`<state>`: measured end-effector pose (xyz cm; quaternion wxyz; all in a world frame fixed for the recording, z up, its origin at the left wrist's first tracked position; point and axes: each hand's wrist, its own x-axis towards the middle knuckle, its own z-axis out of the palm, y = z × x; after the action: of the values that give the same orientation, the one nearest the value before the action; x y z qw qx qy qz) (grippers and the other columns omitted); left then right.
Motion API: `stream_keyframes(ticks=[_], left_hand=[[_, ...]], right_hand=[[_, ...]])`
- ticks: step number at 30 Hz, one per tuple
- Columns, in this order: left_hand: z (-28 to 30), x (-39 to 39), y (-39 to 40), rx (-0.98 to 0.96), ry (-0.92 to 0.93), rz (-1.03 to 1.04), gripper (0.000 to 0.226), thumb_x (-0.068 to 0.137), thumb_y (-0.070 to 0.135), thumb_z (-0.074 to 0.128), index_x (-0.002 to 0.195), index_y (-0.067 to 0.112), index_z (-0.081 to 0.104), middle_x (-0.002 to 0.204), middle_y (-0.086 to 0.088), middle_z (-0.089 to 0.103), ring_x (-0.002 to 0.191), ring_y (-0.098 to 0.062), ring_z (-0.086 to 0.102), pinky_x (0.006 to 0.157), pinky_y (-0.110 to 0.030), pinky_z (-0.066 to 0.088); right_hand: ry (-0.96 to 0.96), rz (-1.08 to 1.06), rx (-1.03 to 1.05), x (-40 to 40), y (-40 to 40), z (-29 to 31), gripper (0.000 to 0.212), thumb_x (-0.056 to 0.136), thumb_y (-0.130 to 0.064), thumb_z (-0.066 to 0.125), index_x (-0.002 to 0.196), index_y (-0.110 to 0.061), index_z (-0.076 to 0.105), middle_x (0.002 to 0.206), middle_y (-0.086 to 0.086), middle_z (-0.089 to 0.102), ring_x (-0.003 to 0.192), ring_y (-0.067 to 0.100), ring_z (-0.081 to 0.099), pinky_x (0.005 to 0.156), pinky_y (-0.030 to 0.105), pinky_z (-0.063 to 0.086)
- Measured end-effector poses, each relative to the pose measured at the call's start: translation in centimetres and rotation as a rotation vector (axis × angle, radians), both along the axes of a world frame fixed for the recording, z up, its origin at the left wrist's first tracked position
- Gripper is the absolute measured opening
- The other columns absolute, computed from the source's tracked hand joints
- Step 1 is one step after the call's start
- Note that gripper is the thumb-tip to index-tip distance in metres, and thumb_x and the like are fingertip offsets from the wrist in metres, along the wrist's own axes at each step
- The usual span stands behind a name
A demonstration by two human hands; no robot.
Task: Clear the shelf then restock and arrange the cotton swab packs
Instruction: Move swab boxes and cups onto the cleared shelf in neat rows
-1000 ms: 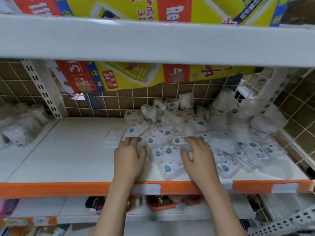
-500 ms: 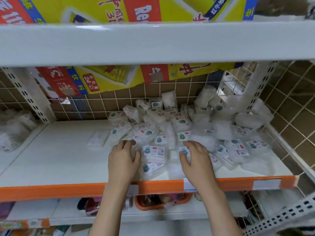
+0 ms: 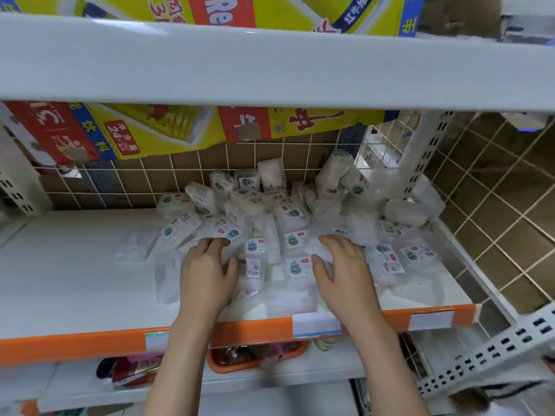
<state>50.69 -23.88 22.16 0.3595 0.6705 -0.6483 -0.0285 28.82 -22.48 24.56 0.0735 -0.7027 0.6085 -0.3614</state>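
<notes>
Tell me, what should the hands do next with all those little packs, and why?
Probably scoop the front packs together and lift them off. Both hands, left hand and right hand, rest on the loose pile of cotton swab packs near the shelf's orange edge, gripping nothing.

Both bare forearms reach up across the orange shelf edge (image 3: 90, 345), roughly parallel and well apart. The left hand (image 3: 207, 273) lies palm down just beyond that edge, fingers loosely curved and spread, thumb angled inward. The right hand (image 3: 345, 273) lies palm down beside it, farther along the edge, fingers bent at the knuckles, thumb pointing toward the left hand.
</notes>
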Motion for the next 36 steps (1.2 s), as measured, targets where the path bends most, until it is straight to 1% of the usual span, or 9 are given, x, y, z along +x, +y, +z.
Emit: stream_keyframes(ticks=[2,5,12,15,19,22,25,31,36], left_hand=[[0.5,-1.4,-0.4,-0.024,0.019,-0.01,0.045,0.079,0.034,0.044,0.103,0.004,0.066,0.099,-0.017,0.065,0.09,-0.039,0.06,0.076,-0.043,0.052],[1.3,-4.2,-1.1,-0.056,0.039,-0.007,0.053,0.078,0.041,0.037,0.103,0.005,0.067,0.099,-0.015,0.066,0.092,-0.037,0.06,0.077,-0.042,0.05],[1.5,-11.3,-2.7,-0.04,-0.038,-0.071,0.048,0.079,0.042,0.038,0.099,0.009,0.067,0.097,-0.013,0.066,0.088,-0.037,0.061,0.074,-0.046,0.051],[1.4,-12.9,-3.0,-0.027,-0.099,-0.05,0.045,0.081,0.042,0.038,0.099,0.012,0.068,0.099,-0.01,0.067,0.088,-0.035,0.062,0.074,-0.043,0.049],[1.3,-12.6,-2.9,-0.033,-0.073,-0.012,0.046,0.082,0.041,0.039,0.1,0.01,0.067,0.099,-0.01,0.066,0.088,-0.035,0.061,0.073,-0.043,0.051],[1.2,-11.8,-2.4,-0.065,-0.049,0.032,0.045,0.081,0.04,0.04,0.1,0.009,0.067,0.099,-0.01,0.065,0.087,-0.035,0.061,0.073,-0.04,0.05],[1.2,-11.1,-1.7,-0.095,-0.018,0.063,0.045,0.08,0.038,0.04,0.101,0.008,0.066,0.098,-0.009,0.065,0.089,-0.032,0.06,0.075,-0.036,0.047],[1.1,-10.7,-1.0,-0.127,-0.044,0.116,0.036,0.082,0.031,0.045,0.099,0.007,0.066,0.097,-0.009,0.065,0.088,-0.031,0.059,0.076,-0.033,0.046],[1.6,-11.5,-1.5,-0.096,-0.047,0.085,0.044,0.083,0.038,0.039,0.104,0.01,0.066,0.101,-0.007,0.064,0.093,-0.028,0.059,0.078,-0.038,0.05]], right_hand=[[0.012,-0.007,-0.012,-1.5,-0.3,0.1,0.041,0.084,-0.027,0.049,0.117,-0.007,0.061,0.121,0.009,0.06,0.114,0.026,0.05,0.098,0.033,0.039],[0.026,-0.002,-0.011,-4.4,-0.9,0.1,0.041,0.084,-0.027,0.049,0.118,-0.008,0.06,0.12,0.008,0.06,0.114,0.025,0.05,0.098,0.03,0.037],[0.03,-0.029,-0.036,-10.5,-2.9,-0.9,0.035,0.087,-0.02,0.056,0.119,-0.006,0.06,0.12,0.012,0.059,0.113,0.03,0.05,0.096,0.034,0.04],[0.034,-0.032,-0.077,-11.8,-4.5,-1.1,0.032,0.086,-0.014,0.062,0.116,-0.004,0.061,0.117,0.014,0.06,0.11,0.032,0.053,0.093,0.035,0.042],[0.047,0.003,-0.022,-12.3,-8.4,-0.9,0.032,0.086,-0.017,0.059,0.115,-0.001,0.059,0.112,0.019,0.059,0.105,0.036,0.052,0.091,0.039,0.041],[0.148,0.032,-0.002,-12.2,-12.4,0.0,0.033,0.086,-0.019,0.053,0.112,0.001,0.059,0.109,0.022,0.058,0.102,0.04,0.052,0.085,0.04,0.042],[0.182,0.02,0.043,-11.7,-16.0,1.8,0.044,0.086,-0.021,0.06,0.123,0.0,0.051,0.119,0.023,0.052,0.109,0.039,0.048,0.086,0.039,0.04],[0.204,0.055,0.162,-11.0,-20.9,3.6,0.055,0.082,-0.015,0.064,0.129,-0.001,0.04,0.127,0.021,0.042,0.119,0.037,0.038,0.09,0.038,0.038],[0.271,0.07,0.206,-11.1,-22.0,3.1,0.049,0.083,-0.017,0.063,0.125,-0.001,0.042,0.123,0.021,0.046,0.116,0.037,0.043,0.088,0.039,0.039]])
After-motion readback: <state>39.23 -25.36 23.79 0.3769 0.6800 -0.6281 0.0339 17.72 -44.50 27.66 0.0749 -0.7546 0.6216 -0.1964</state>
